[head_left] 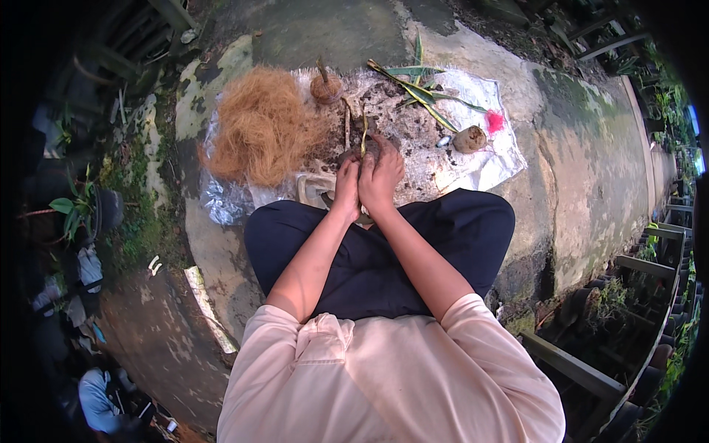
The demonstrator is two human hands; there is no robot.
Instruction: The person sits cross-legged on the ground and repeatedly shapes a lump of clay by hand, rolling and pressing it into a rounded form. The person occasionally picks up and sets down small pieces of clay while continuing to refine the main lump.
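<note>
Both hands are close together in front of my lap, round the base of a narrow yellow-green leaf cutting (363,131) that stands upright between them. My left hand (347,181) has its fingers closed against the base. My right hand (382,173) curves round the other side, its fingers soiled. A dark clump, seemingly soil, shows in part by the fingertips; my hands hide the rest. Left of them lies a big heap of brown fibre (266,129). Beyond stands a fibre-wrapped ball (326,88) with a stem rising from it.
A white woven sheet (495,159) scattered with dark soil lies on the concrete. On its right are long yellow-edged leaves (428,96), a brown roll (470,139) and a pink-red tangle (494,120). Clear plastic (221,203) sits under the fibre. Wooden frames (576,365) stand at right.
</note>
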